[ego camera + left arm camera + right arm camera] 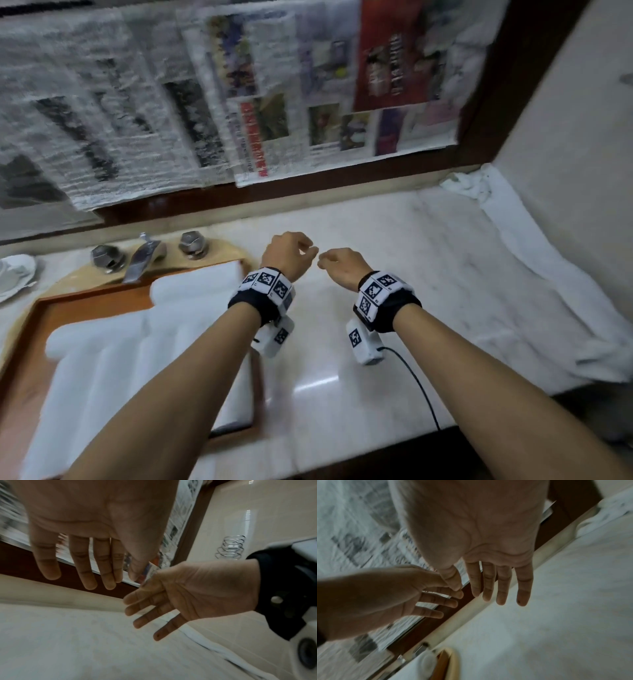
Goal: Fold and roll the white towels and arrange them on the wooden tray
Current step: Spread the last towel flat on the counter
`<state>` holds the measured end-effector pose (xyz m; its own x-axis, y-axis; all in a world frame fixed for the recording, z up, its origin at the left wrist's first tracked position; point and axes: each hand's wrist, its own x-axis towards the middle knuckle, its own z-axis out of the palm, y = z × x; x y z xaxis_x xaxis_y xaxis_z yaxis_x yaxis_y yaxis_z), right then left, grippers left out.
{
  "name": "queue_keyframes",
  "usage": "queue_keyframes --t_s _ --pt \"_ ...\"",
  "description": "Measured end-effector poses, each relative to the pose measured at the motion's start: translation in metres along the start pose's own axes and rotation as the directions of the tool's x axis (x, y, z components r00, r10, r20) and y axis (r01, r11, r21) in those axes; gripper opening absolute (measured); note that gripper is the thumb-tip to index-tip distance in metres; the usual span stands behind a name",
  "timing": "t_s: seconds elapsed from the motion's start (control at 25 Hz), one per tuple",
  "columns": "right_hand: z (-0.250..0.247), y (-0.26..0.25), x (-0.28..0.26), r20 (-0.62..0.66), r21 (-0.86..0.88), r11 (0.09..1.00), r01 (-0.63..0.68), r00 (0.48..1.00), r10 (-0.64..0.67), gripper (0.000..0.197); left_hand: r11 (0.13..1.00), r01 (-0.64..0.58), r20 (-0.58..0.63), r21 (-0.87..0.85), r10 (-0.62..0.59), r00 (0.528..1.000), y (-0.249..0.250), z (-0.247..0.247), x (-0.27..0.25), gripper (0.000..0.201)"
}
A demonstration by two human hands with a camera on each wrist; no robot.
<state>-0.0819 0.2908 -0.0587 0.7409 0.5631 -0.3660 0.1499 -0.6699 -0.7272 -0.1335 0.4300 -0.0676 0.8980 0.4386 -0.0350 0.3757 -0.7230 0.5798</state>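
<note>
Both grips were spread and held nothing: the left hand point(287, 251) and right hand point(342, 265) hovered close together over the marble surface point(394, 274). Rolled white towels point(137, 339) filled the wooden tray point(85, 301) at left; a loose towel point(534, 267) lay right, against the wall. Reaching it likely meant crossing open marble, then spreading it flat before folding.

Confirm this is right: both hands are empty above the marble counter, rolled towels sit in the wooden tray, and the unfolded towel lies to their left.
Wrong side: the head view shows the unfolded towel lying to their right.
</note>
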Motion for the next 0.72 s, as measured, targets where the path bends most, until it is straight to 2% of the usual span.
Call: queue_keyframes --t_s 0.12,0.2,0.28,0.4,0.44,0.48,0.6,0.64,0.72 --pt "-0.077 0.09 -0.028 -0.183 0.069 0.998 -0.016 0.983 0.029 0.035 0.99 -0.123 0.087 -0.068 0.129 0.988 0.101 0.075 0.009 0.012" --pt "-0.124 0.169 -0.05 -0.311 0.061 0.992 -0.115 0.942 0.128 0.034 0.974 -0.212 0.178 -0.082 0.224 0.958 0.172 0.132 0.009 0.011" --pt "-0.169 0.257 -0.081 -0.456 0.059 0.962 -0.268 0.85 0.264 0.035 0.954 -0.291 0.295 -0.079 0.301 0.907 0.247 0.195 0.003 0.011" --pt "-0.206 0.357 -0.13 -0.634 0.048 0.847 -0.53 0.639 0.436 0.047 0.921 -0.384 0.413 -0.073 0.378 0.829 0.325 0.268 -0.016 0.012" --pt "-0.213 0.384 -0.144 -0.655 0.06 0.815 -0.576 0.593 0.468 0.049 0.911 -0.406 0.456 -0.07 0.391 0.799 0.345 0.291 -0.023 0.014" --pt "-0.218 0.403 -0.153 -0.66 0.076 0.808 -0.585 0.578 0.48 0.048 0.903 -0.426 0.499 -0.055 0.394 0.772 0.361 0.312 -0.029 0.016" --pt "-0.224 0.435 -0.165 -0.678 0.129 0.877 -0.464 0.603 0.419 0.029 0.872 -0.487 0.624 0.055 0.351 0.699 0.382 0.353 -0.047 0.02" --pt "-0.225 0.442 -0.167 -0.692 0.143 0.904 -0.403 0.612 0.382 0.027 0.863 -0.496 0.653 0.095 0.322 0.686 0.385 0.364 -0.053 0.03" --pt "-0.226 0.452 -0.173 -0.694 0.183 0.931 -0.316 0.629 0.35 0.034 0.871 -0.466 0.688 0.158 0.241 0.684 0.383 0.378 -0.066 0.053"
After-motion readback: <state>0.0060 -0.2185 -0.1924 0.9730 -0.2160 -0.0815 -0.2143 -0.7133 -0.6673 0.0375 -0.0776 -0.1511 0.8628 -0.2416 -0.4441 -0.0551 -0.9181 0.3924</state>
